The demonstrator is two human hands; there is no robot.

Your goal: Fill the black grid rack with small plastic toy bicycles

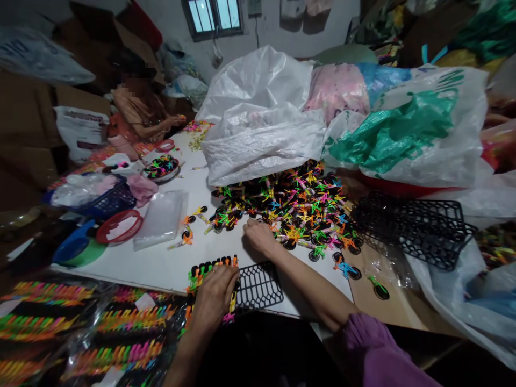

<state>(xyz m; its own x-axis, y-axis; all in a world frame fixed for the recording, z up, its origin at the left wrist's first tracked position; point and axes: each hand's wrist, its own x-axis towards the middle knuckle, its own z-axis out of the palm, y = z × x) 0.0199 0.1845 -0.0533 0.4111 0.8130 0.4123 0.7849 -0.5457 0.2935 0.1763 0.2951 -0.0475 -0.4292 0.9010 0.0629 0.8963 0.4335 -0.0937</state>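
A black plastic grid rack (260, 285) lies at the front edge of the white table. Its left part is filled with small bright plastic toys with black wheels (207, 267); its right part shows bare slots. My left hand (217, 287) rests over the last filled row, fingers curled down onto a toy there, fingertips partly hidden. Beyond the rack, my right hand (260, 236) reaches to the near edge of a large heap of the same wheeled toys (298, 207). Its fingers are bent together, and what they pinch is not visible.
Big white sacks (262, 118) stand behind the heap. Black empty racks (419, 226) are stacked at right. Clear plastic bags (161, 217), a red basket (120, 226) and a blue basket (108, 199) lie left. Filled packs (121, 322) are below left. Another person (141, 107) sits far left.
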